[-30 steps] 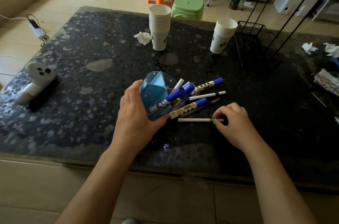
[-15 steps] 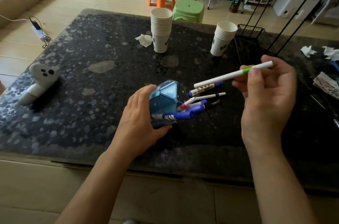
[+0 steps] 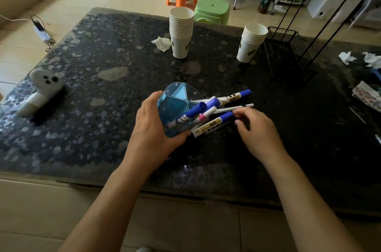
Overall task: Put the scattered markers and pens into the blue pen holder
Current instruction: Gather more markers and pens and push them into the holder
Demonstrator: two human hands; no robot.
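Note:
My left hand [image 3: 152, 128] grips the blue pen holder [image 3: 177, 99], which is tipped on its side on the dark table with its mouth facing right. A blue-capped marker [image 3: 193, 112] and a pink-tipped one [image 3: 206, 114] stick out of the mouth. Just outside lie a yellow-labelled blue marker [image 3: 212, 124], another blue-capped marker [image 3: 235, 96], a thin white pen [image 3: 233, 108] and a dark pen [image 3: 218, 127]. My right hand [image 3: 257, 130] is low over the table and blurred. Its loosely bent fingertips sit at the yellow-labelled marker's cap end and hold nothing that I can see.
Two stacks of paper cups [image 3: 181, 31] [image 3: 250, 43] stand behind the pens, with a crumpled tissue [image 3: 161, 42] beside the left stack. A black wire basket [image 3: 286, 45] is at the back right, more tissues [image 3: 348, 57] at far right, a white ghost-shaped toy [image 3: 41, 90] at left.
My right hand picked the white pen with the green band off the table and raised it. Now the hand is back down at the pens without it. The holder stayed in my left hand.

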